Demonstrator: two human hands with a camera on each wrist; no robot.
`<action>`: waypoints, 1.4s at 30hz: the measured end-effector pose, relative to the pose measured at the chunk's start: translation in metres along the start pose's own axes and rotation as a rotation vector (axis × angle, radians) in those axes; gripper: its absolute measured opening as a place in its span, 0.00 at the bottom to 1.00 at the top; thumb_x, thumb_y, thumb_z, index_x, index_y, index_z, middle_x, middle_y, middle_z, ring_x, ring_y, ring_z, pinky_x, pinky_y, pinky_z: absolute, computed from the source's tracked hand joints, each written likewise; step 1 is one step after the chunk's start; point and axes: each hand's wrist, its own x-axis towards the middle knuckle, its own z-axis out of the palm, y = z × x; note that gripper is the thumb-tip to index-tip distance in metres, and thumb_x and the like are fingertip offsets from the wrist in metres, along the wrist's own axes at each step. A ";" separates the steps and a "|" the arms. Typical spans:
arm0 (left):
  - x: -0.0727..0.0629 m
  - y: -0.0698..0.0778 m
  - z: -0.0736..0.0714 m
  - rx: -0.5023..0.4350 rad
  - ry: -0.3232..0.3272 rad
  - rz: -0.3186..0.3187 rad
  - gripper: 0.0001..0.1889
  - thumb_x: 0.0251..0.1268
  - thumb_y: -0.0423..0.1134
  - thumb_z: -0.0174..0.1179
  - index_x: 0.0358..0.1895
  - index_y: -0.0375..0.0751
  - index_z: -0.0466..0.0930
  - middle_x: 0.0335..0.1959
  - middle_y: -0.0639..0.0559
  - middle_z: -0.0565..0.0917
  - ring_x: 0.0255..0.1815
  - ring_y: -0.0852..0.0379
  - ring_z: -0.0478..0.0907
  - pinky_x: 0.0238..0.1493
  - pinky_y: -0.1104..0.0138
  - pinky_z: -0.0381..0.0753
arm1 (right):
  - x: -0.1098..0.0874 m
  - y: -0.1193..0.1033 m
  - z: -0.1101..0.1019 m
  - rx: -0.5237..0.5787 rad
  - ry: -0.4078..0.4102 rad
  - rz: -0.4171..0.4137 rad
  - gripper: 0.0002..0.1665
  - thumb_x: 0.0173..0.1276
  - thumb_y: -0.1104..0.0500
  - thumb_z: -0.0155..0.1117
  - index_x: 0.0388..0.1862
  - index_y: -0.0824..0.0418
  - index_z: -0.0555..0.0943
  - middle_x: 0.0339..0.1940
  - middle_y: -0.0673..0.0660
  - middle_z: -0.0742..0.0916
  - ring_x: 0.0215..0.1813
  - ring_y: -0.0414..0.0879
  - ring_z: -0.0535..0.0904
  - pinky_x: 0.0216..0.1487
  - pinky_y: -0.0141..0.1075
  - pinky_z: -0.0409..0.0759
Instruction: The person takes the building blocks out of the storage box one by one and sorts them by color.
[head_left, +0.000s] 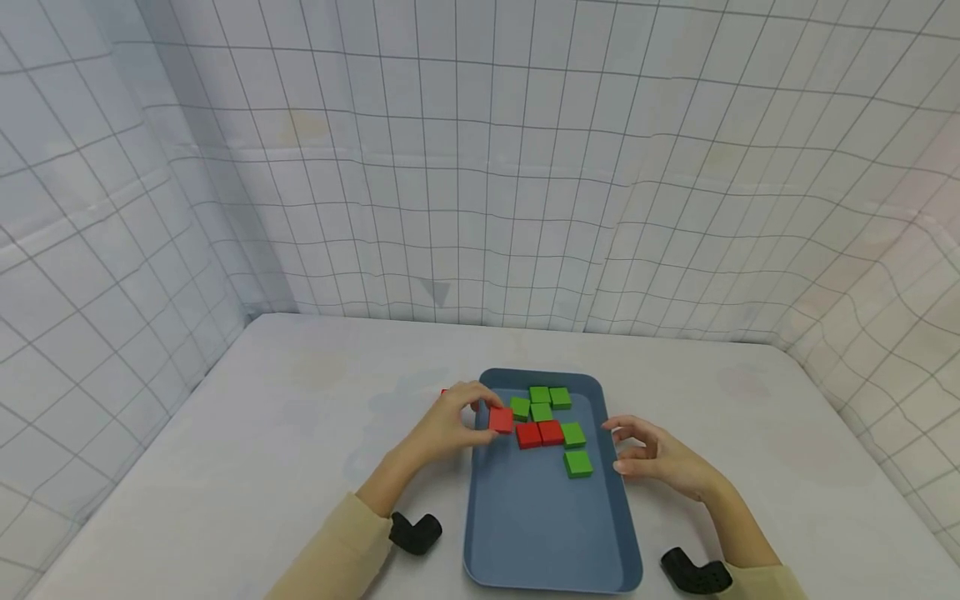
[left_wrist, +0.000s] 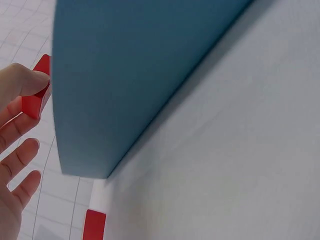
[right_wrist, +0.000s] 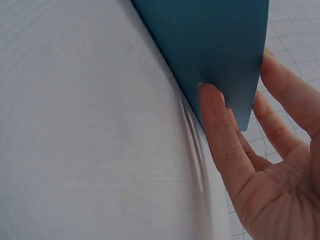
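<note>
My left hand (head_left: 450, 421) pinches a red square block (head_left: 501, 420) between thumb and fingers, over the left side of the blue-grey tray (head_left: 547, 533). In the left wrist view this red block (left_wrist: 36, 102) is held above the tray's rim, the other fingers spread. Two red blocks (head_left: 528, 436) lie side by side in the tray, with several green blocks (head_left: 577, 463) around them. My right hand (head_left: 667, 458) is at the tray's right edge, fingers loosely bent. In the right wrist view its fingers (right_wrist: 217, 115) rest against the tray's outer wall (right_wrist: 225, 45).
Another red block (left_wrist: 94, 225) lies on the white table (head_left: 322, 433) left of the tray, mostly hidden behind my left hand in the head view. Grid-patterned white sheets (head_left: 465, 183) enclose the table's back and sides. Black wrist mounts (head_left: 416, 533) sit on both wrists.
</note>
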 end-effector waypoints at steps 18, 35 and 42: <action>-0.017 -0.035 -0.039 -0.049 0.132 -0.175 0.16 0.46 0.29 0.69 0.41 0.44 0.80 0.40 0.51 0.79 0.38 0.48 0.70 0.40 0.54 0.70 | 0.000 0.001 -0.002 0.007 -0.008 -0.010 0.34 0.62 0.62 0.61 0.66 0.61 0.60 0.57 0.67 0.67 0.49 0.51 0.75 0.46 0.38 0.77; -0.028 -0.068 -0.059 0.042 0.095 -0.176 0.16 0.48 0.27 0.66 0.43 0.40 0.79 0.40 0.49 0.79 0.37 0.50 0.70 0.40 0.57 0.71 | 0.002 0.000 0.000 0.018 -0.020 -0.034 0.34 0.62 0.64 0.61 0.65 0.66 0.60 0.56 0.71 0.66 0.48 0.49 0.75 0.46 0.37 0.78; -0.029 -0.076 -0.062 0.048 0.073 -0.233 0.16 0.49 0.30 0.67 0.44 0.41 0.79 0.42 0.49 0.79 0.38 0.53 0.68 0.40 0.59 0.69 | 0.002 0.000 0.000 0.013 -0.019 -0.034 0.34 0.62 0.64 0.61 0.65 0.66 0.60 0.55 0.70 0.66 0.47 0.49 0.75 0.45 0.37 0.78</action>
